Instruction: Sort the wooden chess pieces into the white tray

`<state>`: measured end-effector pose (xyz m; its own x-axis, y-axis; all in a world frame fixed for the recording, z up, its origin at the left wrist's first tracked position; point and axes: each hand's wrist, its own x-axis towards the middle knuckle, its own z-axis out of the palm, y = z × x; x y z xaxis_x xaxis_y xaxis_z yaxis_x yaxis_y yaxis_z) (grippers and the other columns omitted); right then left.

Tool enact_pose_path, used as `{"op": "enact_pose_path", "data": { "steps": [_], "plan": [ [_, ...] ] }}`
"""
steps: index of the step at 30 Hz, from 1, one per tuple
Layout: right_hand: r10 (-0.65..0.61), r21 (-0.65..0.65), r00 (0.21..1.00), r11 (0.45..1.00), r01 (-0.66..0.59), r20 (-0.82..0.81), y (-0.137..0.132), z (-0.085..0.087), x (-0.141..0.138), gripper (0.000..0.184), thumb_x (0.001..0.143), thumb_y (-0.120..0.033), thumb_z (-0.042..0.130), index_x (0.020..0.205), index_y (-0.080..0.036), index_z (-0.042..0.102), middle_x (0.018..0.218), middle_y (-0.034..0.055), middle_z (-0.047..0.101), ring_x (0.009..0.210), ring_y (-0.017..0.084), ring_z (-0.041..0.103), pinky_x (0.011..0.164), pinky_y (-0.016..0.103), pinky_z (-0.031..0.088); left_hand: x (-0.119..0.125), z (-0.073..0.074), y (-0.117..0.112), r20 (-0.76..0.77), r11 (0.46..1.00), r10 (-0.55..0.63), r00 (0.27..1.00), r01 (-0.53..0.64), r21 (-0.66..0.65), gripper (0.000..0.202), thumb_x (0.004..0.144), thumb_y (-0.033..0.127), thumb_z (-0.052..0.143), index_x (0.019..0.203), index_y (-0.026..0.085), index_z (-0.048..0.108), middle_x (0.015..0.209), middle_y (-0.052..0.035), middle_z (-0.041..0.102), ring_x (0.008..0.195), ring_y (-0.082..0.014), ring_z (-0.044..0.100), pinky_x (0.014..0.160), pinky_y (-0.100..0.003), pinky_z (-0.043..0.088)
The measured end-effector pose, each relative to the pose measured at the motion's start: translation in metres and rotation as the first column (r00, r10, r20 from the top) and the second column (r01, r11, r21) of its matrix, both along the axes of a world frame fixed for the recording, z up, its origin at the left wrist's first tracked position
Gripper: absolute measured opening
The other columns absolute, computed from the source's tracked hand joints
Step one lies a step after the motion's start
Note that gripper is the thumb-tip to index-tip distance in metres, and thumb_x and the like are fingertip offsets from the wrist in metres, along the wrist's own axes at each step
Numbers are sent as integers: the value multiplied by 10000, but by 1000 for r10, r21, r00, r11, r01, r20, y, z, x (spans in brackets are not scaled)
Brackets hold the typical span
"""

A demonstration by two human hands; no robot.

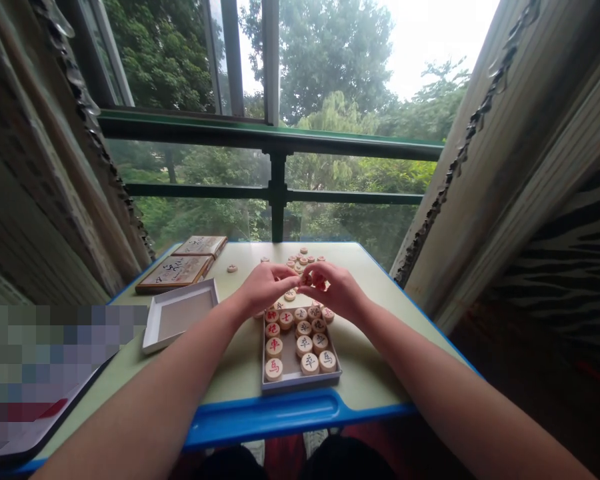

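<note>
My left hand and my right hand meet above the far end of a shallow white box, fingers curled together in a pinch. Both seem to grip round wooden chess pieces, though the fingers hide most of them. Inside the box lie several wooden discs marked with red or black characters. A loose heap of the same discs sits on the table just beyond my hands. One disc lies alone to the left.
An empty white box lid rests left of the box. Beyond it lies a folded wooden board with writing. The pale table has a blue rim and stands against a window with green railings. Curtains hang on both sides.
</note>
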<state>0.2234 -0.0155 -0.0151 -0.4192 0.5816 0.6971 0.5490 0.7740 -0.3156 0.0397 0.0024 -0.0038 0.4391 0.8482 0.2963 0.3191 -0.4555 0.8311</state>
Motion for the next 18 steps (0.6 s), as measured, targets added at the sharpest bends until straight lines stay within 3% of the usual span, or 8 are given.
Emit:
{"op": "enact_pose_path", "data": {
  "steps": [8, 11, 15, 18],
  "plan": [
    [24, 27, 1000, 999, -24, 20, -4, 3, 1, 183, 779, -188, 592, 959, -183, 556, 727, 5, 579, 607, 97, 506, 598, 231, 465, -2, 10, -4, 124, 982, 77, 989, -54, -182, 205, 656, 328, 655, 695, 130, 694, 585, -1, 635, 524, -92, 512, 490, -199, 371],
    [13, 50, 1000, 999, -14, 21, -5, 4, 2, 111, 780, -221, 606, 866, -178, 551, 688, -3, 554, 593, 96, 493, 582, 228, 453, -3, 11, -5, 135, 980, 57, 989, -30, -198, 231, 660, 358, 662, 692, 131, 691, 577, 1, 622, 506, -84, 481, 475, -198, 345],
    [15, 66, 1000, 998, -15, 11, -4, 2, 1, 188, 753, -277, 659, 849, -183, 528, 691, -8, 543, 588, 94, 481, 566, 222, 438, -4, 4, -1, 156, 979, -45, 987, 74, -188, 324, 672, 443, 664, 727, 126, 706, 653, -37, 658, 588, -110, 515, 547, -219, 379],
    [30, 62, 1000, 998, -30, 0, -3, -1, 0, 209, 756, -302, 664, 865, -185, 530, 681, -14, 541, 576, 90, 478, 551, 214, 427, -5, 1, 3, 139, 985, -50, 989, 72, -156, 412, 690, 521, 634, 679, 114, 699, 613, -39, 633, 574, -108, 489, 551, -230, 367]
  ]
}}
